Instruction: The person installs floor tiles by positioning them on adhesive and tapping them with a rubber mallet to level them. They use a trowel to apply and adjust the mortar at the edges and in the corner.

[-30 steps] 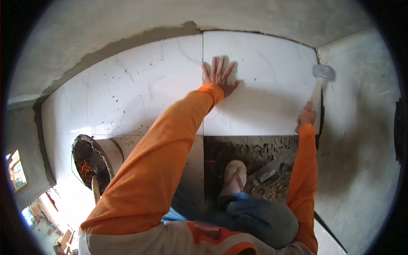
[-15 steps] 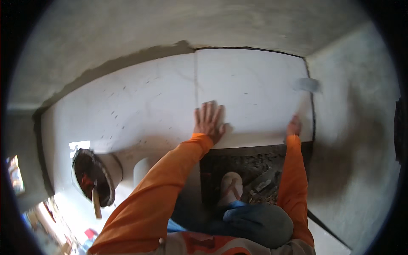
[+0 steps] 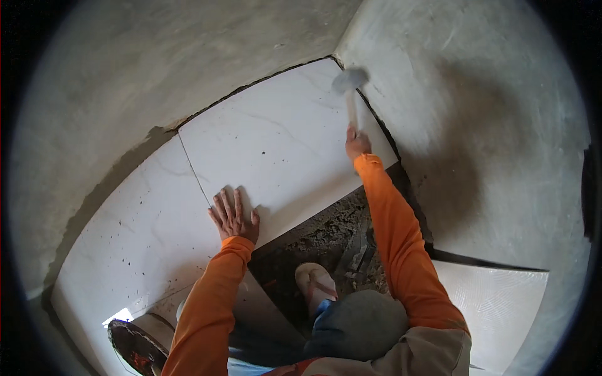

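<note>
My left hand (image 3: 235,216) rests flat, fingers spread, on the near left part of a white marble-veined tile (image 3: 276,128), close to its joint with the adjoining tile (image 3: 132,219). My right hand (image 3: 357,141) grips the wooden handle of a mallet (image 3: 349,81), whose grey head is blurred over the far right edge of the tile beside the wall. Whether the head touches the tile, I cannot tell. A dark gap runs along the tile's wall edges.
An untiled patch of rough mortar (image 3: 338,229) lies below the tile, with my sandalled foot (image 3: 313,282) in it. Concrete walls (image 3: 483,144) meet at the far corner. A mortar bucket (image 3: 153,332) stands lower left; another tile (image 3: 489,313) lies lower right.
My view has turned toward the right-hand corner. My left hand has come down toward the tile's near edge. The mallet has moved along the right edge toward the far corner.
</note>
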Motion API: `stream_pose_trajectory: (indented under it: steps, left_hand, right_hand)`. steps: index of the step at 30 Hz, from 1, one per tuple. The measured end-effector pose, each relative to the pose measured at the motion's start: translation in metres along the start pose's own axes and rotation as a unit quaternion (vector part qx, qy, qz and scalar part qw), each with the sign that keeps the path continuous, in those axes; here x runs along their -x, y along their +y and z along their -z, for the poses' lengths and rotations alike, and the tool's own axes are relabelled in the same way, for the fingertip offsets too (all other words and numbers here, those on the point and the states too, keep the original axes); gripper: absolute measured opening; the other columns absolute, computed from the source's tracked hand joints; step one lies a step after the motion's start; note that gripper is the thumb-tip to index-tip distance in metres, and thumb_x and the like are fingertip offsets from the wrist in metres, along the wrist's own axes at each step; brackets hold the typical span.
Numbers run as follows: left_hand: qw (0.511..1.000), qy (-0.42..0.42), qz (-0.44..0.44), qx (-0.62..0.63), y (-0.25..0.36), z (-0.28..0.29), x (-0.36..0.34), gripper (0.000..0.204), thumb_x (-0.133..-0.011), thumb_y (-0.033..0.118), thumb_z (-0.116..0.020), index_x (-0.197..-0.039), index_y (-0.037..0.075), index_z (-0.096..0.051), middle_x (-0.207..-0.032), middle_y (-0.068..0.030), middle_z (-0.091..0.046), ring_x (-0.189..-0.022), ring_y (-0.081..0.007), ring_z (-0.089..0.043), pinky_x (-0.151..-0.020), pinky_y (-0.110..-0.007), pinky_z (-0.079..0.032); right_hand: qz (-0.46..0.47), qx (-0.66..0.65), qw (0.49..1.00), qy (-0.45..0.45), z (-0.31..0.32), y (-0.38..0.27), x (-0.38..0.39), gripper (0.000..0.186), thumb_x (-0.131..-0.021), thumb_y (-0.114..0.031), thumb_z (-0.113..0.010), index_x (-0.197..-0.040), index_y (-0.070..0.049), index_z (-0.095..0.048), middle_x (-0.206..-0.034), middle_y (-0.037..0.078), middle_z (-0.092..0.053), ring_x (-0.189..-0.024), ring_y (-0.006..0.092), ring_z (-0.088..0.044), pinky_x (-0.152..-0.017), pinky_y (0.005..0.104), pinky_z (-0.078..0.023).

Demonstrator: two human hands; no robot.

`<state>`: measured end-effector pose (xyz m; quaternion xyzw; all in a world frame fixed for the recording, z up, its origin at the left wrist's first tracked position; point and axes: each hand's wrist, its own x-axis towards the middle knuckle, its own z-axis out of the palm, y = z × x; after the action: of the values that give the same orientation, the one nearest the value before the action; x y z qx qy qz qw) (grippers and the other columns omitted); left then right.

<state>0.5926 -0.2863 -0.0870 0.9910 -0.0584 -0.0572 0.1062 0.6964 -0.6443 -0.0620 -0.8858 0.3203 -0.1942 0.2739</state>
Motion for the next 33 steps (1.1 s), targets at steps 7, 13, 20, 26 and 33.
stream_pose_trajectory:
  steps: [7, 13, 20, 26, 33]
  left_hand:
    - [1.0, -0.001, 0.005, -0.011, 0.0, -0.003, 0.0, 0.071, -0.085, 0.041, -0.048, -0.146, 0.015, -0.024, -0.153, -0.0151, -0.013, -0.142, -0.0347, -0.006, -0.112, -0.054, -0.003]
    - [1.0, 0.005, 0.009, -0.019, -0.003, 0.0, -0.002, 0.072, -0.085, 0.041, -0.048, -0.147, 0.015, -0.022, -0.153, -0.0148, -0.012, -0.142, -0.0346, -0.005, -0.112, -0.054, -0.003]
    - [1.0, -0.007, 0.006, -0.011, 0.009, 0.005, -0.004, 0.071, -0.086, 0.039, -0.049, -0.147, 0.016, -0.02, -0.154, -0.0134, -0.011, -0.142, -0.0335, -0.004, -0.113, -0.052, -0.003]
    - [1.0, 0.006, 0.009, -0.021, -0.007, -0.001, 0.001, 0.072, -0.085, 0.039, -0.05, -0.147, 0.016, -0.02, -0.154, -0.0137, -0.012, -0.142, -0.0338, -0.005, -0.113, -0.053, -0.003]
    - [1.0, 0.006, 0.005, -0.011, -0.003, -0.002, -0.002, 0.074, -0.084, 0.04, -0.05, -0.147, 0.015, -0.021, -0.153, -0.0149, -0.013, -0.142, -0.0355, -0.005, -0.112, -0.054, -0.002]
  right_hand:
    - [0.002, 0.099, 0.993, -0.057, -0.009, 0.013, -0.007, 0.062, -0.094, -0.051, -0.036, -0.094, 0.008, -0.058, -0.089, 0.03, -0.061, -0.091, 0.047, -0.058, -0.082, 0.0487, -0.047]
    - [0.007, 0.113, 0.992, -0.055, -0.014, 0.001, 0.006, 0.058, -0.093, -0.048, -0.041, -0.091, 0.007, -0.058, -0.087, 0.029, -0.061, -0.089, 0.0452, -0.059, -0.079, 0.0472, -0.047]
    - [-0.019, -0.007, 1.0, 0.012, -0.001, 0.017, 0.007, 0.053, -0.092, -0.045, -0.046, -0.09, 0.006, -0.059, -0.078, 0.028, -0.061, -0.078, 0.0463, -0.059, -0.07, 0.0482, -0.047]
    - [-0.034, -0.083, 0.995, 0.037, 0.003, -0.014, 0.019, 0.054, -0.093, -0.045, -0.045, -0.091, 0.007, -0.06, -0.08, 0.028, -0.061, -0.08, 0.0459, -0.059, -0.072, 0.0481, -0.046]
    - [-0.008, 0.002, 1.0, 0.022, 0.001, 0.018, 0.024, 0.057, -0.093, -0.048, -0.041, -0.089, 0.006, -0.059, -0.083, 0.029, -0.062, -0.083, 0.0462, -0.06, -0.075, 0.0485, -0.048]
